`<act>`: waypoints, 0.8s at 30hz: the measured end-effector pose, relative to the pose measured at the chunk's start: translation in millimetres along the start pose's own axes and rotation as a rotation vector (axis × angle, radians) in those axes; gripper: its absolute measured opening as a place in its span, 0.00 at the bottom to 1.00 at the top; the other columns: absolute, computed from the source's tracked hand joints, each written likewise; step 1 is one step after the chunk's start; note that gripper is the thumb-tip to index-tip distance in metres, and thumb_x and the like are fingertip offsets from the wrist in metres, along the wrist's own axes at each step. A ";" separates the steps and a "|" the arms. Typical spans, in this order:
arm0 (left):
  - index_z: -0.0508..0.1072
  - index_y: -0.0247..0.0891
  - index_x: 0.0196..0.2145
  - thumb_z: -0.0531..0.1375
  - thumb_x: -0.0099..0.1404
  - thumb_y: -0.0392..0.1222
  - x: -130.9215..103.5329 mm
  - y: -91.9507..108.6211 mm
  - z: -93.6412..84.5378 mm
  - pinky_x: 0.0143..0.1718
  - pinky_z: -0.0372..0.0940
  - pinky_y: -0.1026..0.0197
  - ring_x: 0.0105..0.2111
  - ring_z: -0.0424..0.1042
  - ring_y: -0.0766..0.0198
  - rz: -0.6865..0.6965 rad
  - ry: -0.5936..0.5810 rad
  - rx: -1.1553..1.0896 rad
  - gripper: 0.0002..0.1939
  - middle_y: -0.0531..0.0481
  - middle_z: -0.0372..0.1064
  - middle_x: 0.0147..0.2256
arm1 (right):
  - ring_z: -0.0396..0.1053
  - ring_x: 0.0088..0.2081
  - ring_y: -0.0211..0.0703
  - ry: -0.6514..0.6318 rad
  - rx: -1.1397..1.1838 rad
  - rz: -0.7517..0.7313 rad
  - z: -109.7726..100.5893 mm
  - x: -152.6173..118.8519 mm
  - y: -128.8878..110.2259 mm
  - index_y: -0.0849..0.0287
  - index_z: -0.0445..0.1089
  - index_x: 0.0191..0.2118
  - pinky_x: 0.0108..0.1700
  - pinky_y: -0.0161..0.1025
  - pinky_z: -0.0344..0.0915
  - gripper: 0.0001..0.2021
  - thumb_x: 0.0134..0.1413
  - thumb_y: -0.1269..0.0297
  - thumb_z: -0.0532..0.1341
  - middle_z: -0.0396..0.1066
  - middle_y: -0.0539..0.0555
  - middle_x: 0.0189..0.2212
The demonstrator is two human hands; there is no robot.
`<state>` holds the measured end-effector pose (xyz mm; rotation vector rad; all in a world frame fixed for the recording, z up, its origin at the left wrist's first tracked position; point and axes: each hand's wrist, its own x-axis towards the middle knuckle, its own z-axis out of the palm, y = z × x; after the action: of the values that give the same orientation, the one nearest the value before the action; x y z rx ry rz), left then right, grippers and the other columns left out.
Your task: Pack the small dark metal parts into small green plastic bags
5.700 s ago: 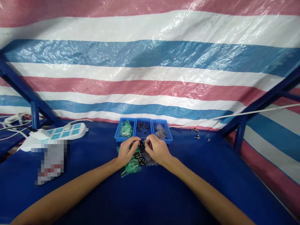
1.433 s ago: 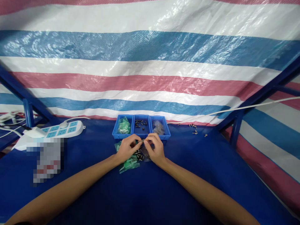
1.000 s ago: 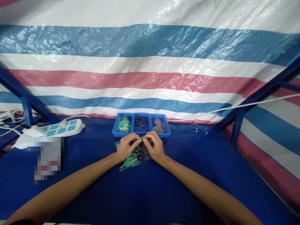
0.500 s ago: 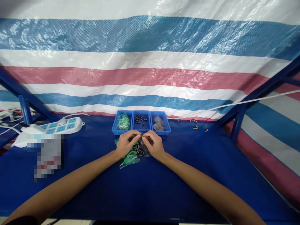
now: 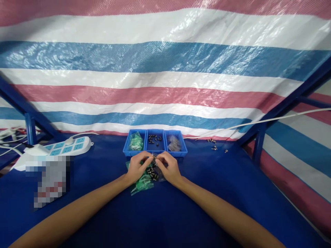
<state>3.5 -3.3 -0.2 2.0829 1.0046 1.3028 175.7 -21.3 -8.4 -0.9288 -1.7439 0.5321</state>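
Over the table's middle, the fingertips of my left hand (image 5: 136, 168) and my right hand (image 5: 171, 169) meet in a pinch. Between them is a small, metallic-looking piece, too little to name. Below lie several small black-and-silver cylindrical parts (image 5: 153, 173). A green-tinted plastic bag (image 5: 142, 186) with slim pieces in it sits beside them, partly under my left hand. Next to my right hand is a clear plastic bag (image 5: 161, 176), mostly hidden by that hand.
Just beyond my hands stands a blue three-compartment bin (image 5: 156, 152): green bags left, loose dark parts middle, clear bags right. Small metal parts (image 5: 214, 148) lie scattered at the back right. A white power strip (image 5: 85, 147) and a blurred-out packet (image 5: 53, 182) are on the left.
The camera has tilted up a little, so everything sits lower in view. Both hands keep their pinch at the same place, with only slight finger movement.
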 end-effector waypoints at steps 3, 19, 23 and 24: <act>0.72 0.35 0.33 0.57 0.65 0.44 1.4 0.2 -0.2 0.25 0.60 0.67 0.21 0.65 0.71 -0.014 -0.022 -0.008 0.10 0.52 0.69 0.26 | 0.62 0.28 0.37 0.008 -0.008 0.005 -1.0 0.9 -1.5 0.58 0.65 0.33 0.31 0.34 0.60 0.04 0.59 0.66 0.57 0.63 0.49 0.27; 0.72 0.35 0.33 0.55 0.67 0.44 -0.3 1.1 0.7 0.32 0.65 0.65 0.28 0.71 0.66 0.025 -0.057 0.038 0.11 0.50 0.71 0.27 | 0.61 0.26 0.37 -0.005 0.007 0.015 -1.5 -1.5 -0.6 0.57 0.65 0.33 0.29 0.35 0.61 0.05 0.58 0.64 0.57 0.62 0.49 0.26; 0.73 0.36 0.33 0.54 0.68 0.44 -0.8 0.7 0.6 0.32 0.65 0.66 0.27 0.71 0.66 0.030 -0.070 0.063 0.11 0.50 0.72 0.27 | 0.61 0.27 0.37 0.000 0.005 0.004 -0.4 -1.9 -0.7 0.58 0.65 0.32 0.30 0.35 0.61 0.05 0.59 0.65 0.57 0.62 0.49 0.26; 0.73 0.36 0.33 0.54 0.68 0.43 -0.7 0.6 0.6 0.32 0.65 0.66 0.27 0.71 0.66 0.030 -0.074 0.069 0.11 0.50 0.72 0.27 | 0.62 0.27 0.37 0.003 0.004 0.004 -0.3 -1.9 -0.7 0.58 0.65 0.32 0.30 0.35 0.60 0.05 0.59 0.66 0.57 0.62 0.49 0.26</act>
<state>4.1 -4.2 -0.3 2.1891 1.0037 1.2117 176.1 -23.3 -8.9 -0.9296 -1.7383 0.5367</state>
